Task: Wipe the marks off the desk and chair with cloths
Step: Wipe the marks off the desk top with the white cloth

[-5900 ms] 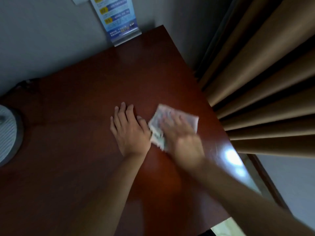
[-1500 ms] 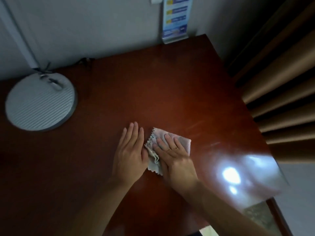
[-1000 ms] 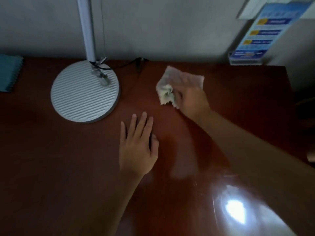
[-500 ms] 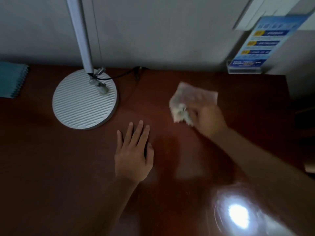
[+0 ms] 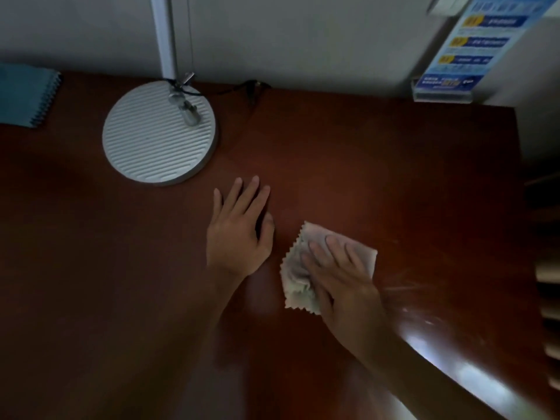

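Fingers of the left hand [image 5: 239, 234] lie straight and flat on the dark red desk [image 5: 378, 165], holding nothing, just in front of the round lamp base [image 5: 159, 133]. Left of that base, a teal spiral notebook [image 5: 25, 98] sits at the back edge. Right of the lamp base and nearer the viewer, the right hand [image 5: 342, 280] presses a pale cloth [image 5: 298, 277] onto the desk with extended fingers. Far right of the base, a blue leaflet stand [image 5: 466, 50] leans by the wall.
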`<act>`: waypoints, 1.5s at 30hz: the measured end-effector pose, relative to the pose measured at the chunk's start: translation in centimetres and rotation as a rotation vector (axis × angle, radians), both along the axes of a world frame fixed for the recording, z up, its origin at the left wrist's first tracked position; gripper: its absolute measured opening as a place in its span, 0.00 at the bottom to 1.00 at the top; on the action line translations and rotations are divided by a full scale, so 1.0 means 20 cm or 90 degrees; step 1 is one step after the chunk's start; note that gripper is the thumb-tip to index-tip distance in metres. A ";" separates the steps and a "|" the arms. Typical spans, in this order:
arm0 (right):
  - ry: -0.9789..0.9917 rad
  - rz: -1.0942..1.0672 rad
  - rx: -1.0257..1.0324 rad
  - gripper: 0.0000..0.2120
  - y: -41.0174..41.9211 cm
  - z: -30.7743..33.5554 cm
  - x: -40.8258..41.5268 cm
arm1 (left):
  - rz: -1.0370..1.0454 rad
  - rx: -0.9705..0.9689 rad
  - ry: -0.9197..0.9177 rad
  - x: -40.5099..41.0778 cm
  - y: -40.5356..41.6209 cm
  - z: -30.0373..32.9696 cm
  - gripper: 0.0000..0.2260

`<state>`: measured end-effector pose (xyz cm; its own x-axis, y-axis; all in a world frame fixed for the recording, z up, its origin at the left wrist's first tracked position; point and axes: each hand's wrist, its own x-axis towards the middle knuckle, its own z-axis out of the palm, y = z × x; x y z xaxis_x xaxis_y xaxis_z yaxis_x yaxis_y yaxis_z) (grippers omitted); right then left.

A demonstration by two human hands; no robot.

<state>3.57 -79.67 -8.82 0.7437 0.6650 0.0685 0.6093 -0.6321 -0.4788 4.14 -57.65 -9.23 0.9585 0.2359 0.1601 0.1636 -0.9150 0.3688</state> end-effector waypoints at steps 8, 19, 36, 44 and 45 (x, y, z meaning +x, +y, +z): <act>-0.001 -0.138 -0.008 0.17 0.41 0.09 0.50 | -0.021 -0.014 0.055 -0.23 0.13 0.10 0.20; 0.001 0.006 -0.010 0.19 0.25 0.01 -1.11 | 0.005 -0.029 -0.001 -1.06 0.07 0.00 0.17; -0.084 -0.256 0.041 0.15 -0.19 -0.04 -1.07 | -0.163 -0.022 -0.024 -1.02 -0.52 -0.02 0.18; -0.083 -0.577 0.065 0.17 -1.01 -0.04 -0.95 | -0.202 0.041 0.059 -0.91 -1.03 0.01 0.19; -0.091 -0.619 0.066 0.17 -1.00 -0.04 -0.94 | -0.197 0.051 0.070 -0.90 -1.06 0.01 0.19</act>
<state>-15.29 -99.76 -9.63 0.9435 -0.2451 0.2230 -0.0967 -0.8474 -0.5221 -13.86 -78.77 -9.09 0.9953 -0.0777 0.0580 -0.0912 -0.9530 0.2890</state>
